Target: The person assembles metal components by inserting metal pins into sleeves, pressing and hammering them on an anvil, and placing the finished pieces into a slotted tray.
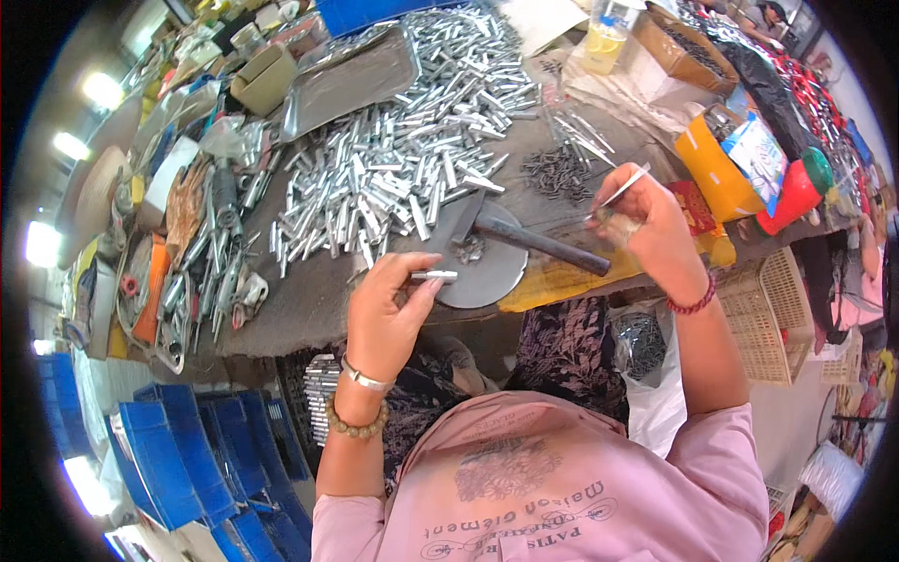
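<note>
My left hand (379,304) pinches a short silver metal tube (436,275) between thumb and fingers, just above the near edge of a round grey metal plate (494,283). Across that plate lies a hammer (548,247), its dark handle pointing right. My right hand (663,234) is raised to the right of the hammer, with a thin silver rod (626,185) held between closed fingers. Beyond the plate spreads a large heap of similar silver metal tubes (393,178). A small pile of short dark pins (559,175) sits near my right hand.
At the back of the bench are a metal tray (351,80) and an open cardboard box (679,47). Tools crowd the left, including an orange handle (153,292). A yellow box (719,167) and red bottle (787,199) stand right. Blue bins (173,459) sit below left.
</note>
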{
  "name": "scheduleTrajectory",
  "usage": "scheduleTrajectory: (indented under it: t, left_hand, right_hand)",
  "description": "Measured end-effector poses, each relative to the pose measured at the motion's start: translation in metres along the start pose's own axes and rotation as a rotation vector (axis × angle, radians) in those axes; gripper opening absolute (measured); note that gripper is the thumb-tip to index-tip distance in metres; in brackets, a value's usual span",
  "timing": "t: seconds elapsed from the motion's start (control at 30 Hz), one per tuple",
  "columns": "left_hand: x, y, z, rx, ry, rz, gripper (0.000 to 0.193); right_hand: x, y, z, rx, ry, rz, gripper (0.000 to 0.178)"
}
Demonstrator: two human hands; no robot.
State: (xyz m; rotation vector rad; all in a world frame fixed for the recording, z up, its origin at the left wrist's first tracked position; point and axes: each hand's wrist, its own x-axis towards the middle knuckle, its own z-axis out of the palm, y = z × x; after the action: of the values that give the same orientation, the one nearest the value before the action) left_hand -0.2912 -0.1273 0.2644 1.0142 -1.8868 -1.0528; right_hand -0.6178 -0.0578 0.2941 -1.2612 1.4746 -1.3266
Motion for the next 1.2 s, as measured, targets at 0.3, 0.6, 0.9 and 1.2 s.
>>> scheduleTrajectory:
  t: [0.3,0.6,0.9,1.2]
  left_hand:
    - [-0.007,0.005,0.004,0.465,0.061,0.154,0.014]
    - [0.001,-0.002,-0.001,0.419,-0.001,0.219,0.018]
    - [-0.001,0.001,-0.002,0.432,-0.013,0.215,0.017]
    - [0.000,-0.009,0.002,0.341,0.004,0.273,0.015]
  right_hand:
    - [-0.017,0.009,0.101,-0.572,-0.081,-0.558,0.021]
    - [-0.018,0.005,0.099,-0.812,-0.066,-0.639,0.020]
    - [-0.014,0.007,0.097,-0.864,-0.080,-0.721,0.019]
    - [-0.005,0.013,0.098,-0.785,-0.110,-0.735,0.015]
